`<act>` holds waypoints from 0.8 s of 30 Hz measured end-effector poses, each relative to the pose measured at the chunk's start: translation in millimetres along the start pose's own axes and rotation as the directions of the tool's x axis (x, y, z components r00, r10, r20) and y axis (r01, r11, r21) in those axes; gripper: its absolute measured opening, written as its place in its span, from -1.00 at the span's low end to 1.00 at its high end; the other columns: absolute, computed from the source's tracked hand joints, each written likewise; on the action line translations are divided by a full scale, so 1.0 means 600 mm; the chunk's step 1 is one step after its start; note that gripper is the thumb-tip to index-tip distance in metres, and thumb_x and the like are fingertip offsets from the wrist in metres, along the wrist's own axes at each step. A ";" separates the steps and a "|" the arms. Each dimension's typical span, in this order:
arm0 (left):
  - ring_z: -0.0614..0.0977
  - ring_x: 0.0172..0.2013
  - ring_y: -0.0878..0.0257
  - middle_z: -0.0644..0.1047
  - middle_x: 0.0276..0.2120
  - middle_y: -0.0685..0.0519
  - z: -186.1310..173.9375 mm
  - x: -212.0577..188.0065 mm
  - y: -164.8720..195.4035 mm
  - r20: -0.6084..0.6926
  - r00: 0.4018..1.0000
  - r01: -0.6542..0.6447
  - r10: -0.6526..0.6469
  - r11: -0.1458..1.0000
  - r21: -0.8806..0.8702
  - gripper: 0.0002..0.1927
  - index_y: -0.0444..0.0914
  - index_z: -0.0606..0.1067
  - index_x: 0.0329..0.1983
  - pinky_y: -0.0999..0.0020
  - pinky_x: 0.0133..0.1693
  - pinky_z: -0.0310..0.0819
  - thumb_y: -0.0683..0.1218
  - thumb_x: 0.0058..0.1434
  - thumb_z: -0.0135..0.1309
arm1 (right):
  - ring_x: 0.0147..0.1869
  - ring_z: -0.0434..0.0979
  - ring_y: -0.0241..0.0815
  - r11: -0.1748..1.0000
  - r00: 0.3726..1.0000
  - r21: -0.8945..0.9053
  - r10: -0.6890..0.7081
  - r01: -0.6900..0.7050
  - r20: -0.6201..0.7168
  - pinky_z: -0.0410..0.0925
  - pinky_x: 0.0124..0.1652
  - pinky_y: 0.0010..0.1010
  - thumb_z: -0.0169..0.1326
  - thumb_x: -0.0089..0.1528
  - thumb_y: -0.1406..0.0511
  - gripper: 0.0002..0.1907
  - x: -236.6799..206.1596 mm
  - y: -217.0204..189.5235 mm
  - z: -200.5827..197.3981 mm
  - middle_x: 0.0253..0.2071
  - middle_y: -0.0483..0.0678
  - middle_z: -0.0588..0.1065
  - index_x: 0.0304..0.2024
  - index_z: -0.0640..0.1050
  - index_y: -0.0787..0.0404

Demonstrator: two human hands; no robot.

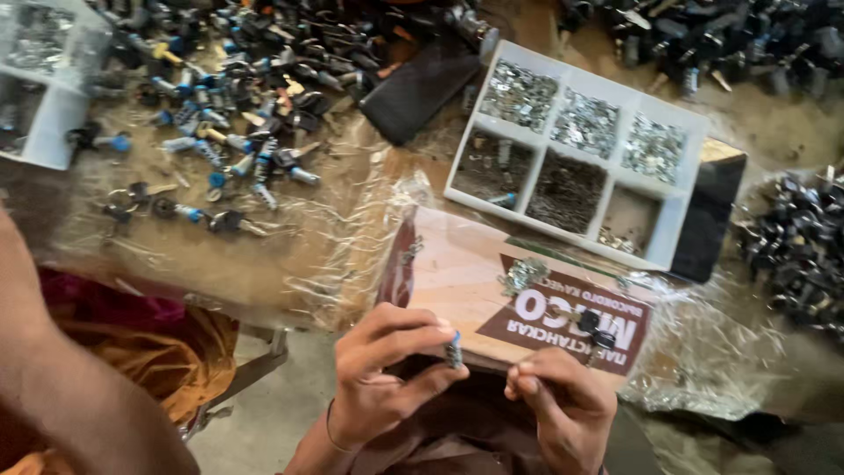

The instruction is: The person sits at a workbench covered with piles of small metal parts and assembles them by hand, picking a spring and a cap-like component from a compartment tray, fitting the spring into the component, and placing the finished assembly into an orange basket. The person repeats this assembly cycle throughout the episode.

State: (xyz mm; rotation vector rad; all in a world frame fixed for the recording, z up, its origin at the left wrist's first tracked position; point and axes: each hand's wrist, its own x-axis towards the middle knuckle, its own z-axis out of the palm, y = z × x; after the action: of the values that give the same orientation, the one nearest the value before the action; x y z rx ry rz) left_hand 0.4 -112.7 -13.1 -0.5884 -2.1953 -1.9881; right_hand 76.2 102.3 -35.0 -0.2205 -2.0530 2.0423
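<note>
— Looking down from the head camera, what does the left hand (382, 374) have?

— Its grip is pinched on a small metal part with a blue tip (454, 350), held between thumb and fingertips, roughly upright, just in front of the near edge of a cardboard sheet (462, 273).

— And the right hand (563, 400)?

— It sits just beside the left one, fingers curled inward. Whether that grip is clenched on anything cannot be told; the fingers hide it.

— What lies on the cardboard?

— A little cluster of shiny metal bits (523, 274) near its middle, and a couple of small dark pieces (596, 327) on the printed brown patch, close above the right hand.

— Beyond that?

— A white compartment tray (694, 189), set at a slant. Its far row holds three heaps of bright metal pieces (585, 123); the near row holds darker, finer parts, with the rightmost compartment nearly bare.

— And to the left?

— A spread of dark parts with blue ends (233, 132) scattered over crinkled clear plastic film (352, 237) covering the tabletop (791, 132). A flat black object (418, 88) lies between that pile and the tray. A second white tray (48, 114) shows at the far left corner, blurred.

— The right side?

— More dark parts (796, 251) heaped by the edge, and another pile along the top.

— Anything nearer the person?

— Orange and magenta cloth (132, 343) at lower left, and a bare forearm (70, 387) crossing the corner.
</note>
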 end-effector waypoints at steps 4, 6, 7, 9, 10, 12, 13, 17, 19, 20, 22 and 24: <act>0.69 -0.12 0.19 0.62 -0.09 0.03 0.032 0.009 0.008 0.090 0.996 -0.013 0.018 0.999 -0.051 -0.55 -0.21 0.63 -0.02 0.36 -0.08 0.62 -0.20 0.00 0.49 | -0.27 0.61 -0.22 0.741 0.902 -0.574 -0.431 0.348 -0.009 0.47 -0.22 -0.49 0.33 0.05 0.54 -0.77 -0.005 -0.032 0.012 -0.35 0.05 0.56 -0.26 0.60 0.31; 0.69 -0.12 0.20 0.62 -0.09 0.03 0.041 0.011 0.010 0.127 0.992 -0.017 0.022 0.999 -0.039 -0.55 -0.19 0.63 -0.02 0.36 -0.08 0.61 -0.18 0.00 0.48 | -0.25 0.61 -0.24 0.811 0.913 -0.466 -0.407 0.352 -0.018 0.46 -0.20 -0.52 0.32 0.06 0.55 -0.76 -0.004 -0.047 0.016 -0.33 0.03 0.57 -0.26 0.59 0.31; 0.69 -0.12 0.20 0.62 -0.08 0.04 0.043 0.011 0.011 0.147 0.989 -0.022 0.025 1.000 -0.023 -0.55 -0.19 0.63 -0.01 0.36 -0.07 0.60 -0.17 0.00 0.48 | -0.24 0.61 -0.24 0.842 0.919 -0.410 -0.393 0.351 -0.020 0.45 -0.19 -0.53 0.32 0.06 0.56 -0.76 -0.003 -0.052 0.017 -0.32 0.03 0.57 -0.26 0.58 0.31; 0.69 -0.12 0.21 0.63 -0.08 0.04 0.049 0.011 0.009 0.168 0.985 -0.028 0.029 1.000 -0.011 -0.56 -0.18 0.64 -0.01 0.36 -0.07 0.60 -0.16 0.01 0.47 | -0.26 0.61 -0.25 0.865 0.933 -0.393 -0.358 0.312 -0.047 0.45 -0.21 -0.54 0.30 0.06 0.58 -0.76 -0.002 -0.056 0.018 -0.33 0.03 0.58 -0.25 0.59 0.33; 0.70 -0.12 0.21 0.63 -0.08 0.04 0.053 0.010 0.008 0.169 0.985 -0.022 0.024 1.000 -0.015 -0.56 -0.18 0.64 -0.01 0.37 -0.08 0.60 -0.16 0.01 0.47 | -0.27 0.61 -0.25 0.877 0.939 -0.382 -0.338 0.293 -0.056 0.46 -0.21 -0.54 0.29 0.07 0.58 -0.76 -0.001 -0.056 0.018 -0.34 0.03 0.58 -0.25 0.59 0.34; 0.70 -0.12 0.21 0.63 -0.08 0.05 0.055 0.006 0.007 0.170 0.985 -0.021 0.025 0.999 -0.028 -0.56 -0.18 0.64 0.00 0.37 -0.08 0.61 -0.15 0.02 0.46 | -0.27 0.62 -0.24 0.919 0.949 -0.289 -0.302 0.266 -0.087 0.47 -0.24 -0.55 0.28 0.07 0.58 -0.75 0.001 -0.052 0.018 -0.33 0.05 0.60 -0.22 0.56 0.36; 0.70 -0.10 0.21 0.64 -0.08 0.05 0.055 0.005 0.006 0.171 0.985 -0.025 0.031 0.999 -0.037 -0.56 -0.18 0.63 0.00 0.36 -0.07 0.60 -0.15 0.02 0.47 | -0.28 0.63 -0.23 0.937 0.954 -0.240 -0.283 0.253 -0.099 0.47 -0.25 -0.55 0.28 0.08 0.57 -0.74 0.002 -0.050 0.018 -0.33 0.06 0.62 -0.21 0.54 0.37; 0.67 -0.12 0.20 0.63 -0.13 0.07 0.053 0.000 0.002 0.179 0.983 -0.031 0.039 0.998 -0.049 -0.54 -0.19 0.64 -0.01 0.36 -0.10 0.58 -0.12 0.00 0.49 | -0.24 0.66 -0.20 0.889 0.938 -0.328 -0.345 0.319 -0.025 0.50 -0.18 -0.49 0.27 0.08 0.57 -0.79 0.002 -0.045 0.017 -0.31 0.06 0.60 -0.27 0.56 0.32; 0.67 -0.12 0.19 0.63 -0.12 0.06 0.052 -0.001 0.001 0.184 0.982 -0.043 0.049 0.998 -0.036 -0.54 -0.19 0.64 -0.01 0.35 -0.08 0.58 -0.13 -0.01 0.49 | -0.22 0.66 -0.19 0.847 0.922 -0.406 -0.385 0.342 -0.027 0.50 -0.17 -0.49 0.28 0.08 0.56 -0.78 -0.001 -0.045 0.018 -0.30 0.06 0.59 -0.27 0.56 0.29; 0.66 -0.12 0.19 0.63 -0.12 0.06 0.053 -0.001 0.001 0.186 0.981 -0.050 0.055 0.998 -0.030 -0.53 -0.19 0.65 -0.01 0.34 -0.08 0.58 -0.13 -0.01 0.49 | -0.21 0.65 -0.17 0.805 0.907 -0.461 -0.422 0.373 -0.002 0.49 -0.15 -0.47 0.28 0.08 0.55 -0.78 -0.002 -0.045 0.017 -0.30 0.06 0.59 -0.27 0.57 0.28; 0.67 -0.12 0.18 0.63 -0.13 0.06 0.054 -0.002 0.002 0.169 0.984 -0.054 0.056 0.998 -0.018 -0.54 -0.19 0.65 -0.01 0.34 -0.08 0.58 -0.13 -0.02 0.49 | -0.18 0.63 -0.14 0.705 0.870 -0.563 -0.490 0.431 0.053 0.48 -0.12 -0.44 0.30 0.08 0.53 -0.78 -0.006 -0.042 0.015 -0.29 0.06 0.58 -0.26 0.58 0.26; 0.67 -0.11 0.18 0.63 -0.13 0.06 0.058 -0.002 0.003 0.159 0.986 -0.059 0.059 0.998 -0.009 -0.54 -0.19 0.65 -0.02 0.33 -0.08 0.58 -0.13 -0.03 0.49 | -0.18 0.64 -0.17 0.769 0.904 -0.508 -0.424 0.388 0.048 0.49 -0.13 -0.45 0.28 0.09 0.54 -0.79 -0.011 -0.037 0.008 -0.28 0.05 0.58 -0.26 0.59 0.26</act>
State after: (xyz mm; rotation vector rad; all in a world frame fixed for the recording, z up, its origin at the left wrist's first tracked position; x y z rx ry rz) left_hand 7.9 -78.9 -16.2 -0.8296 -2.2334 -1.9795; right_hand 82.4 95.7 -13.4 0.0685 -2.3084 1.1986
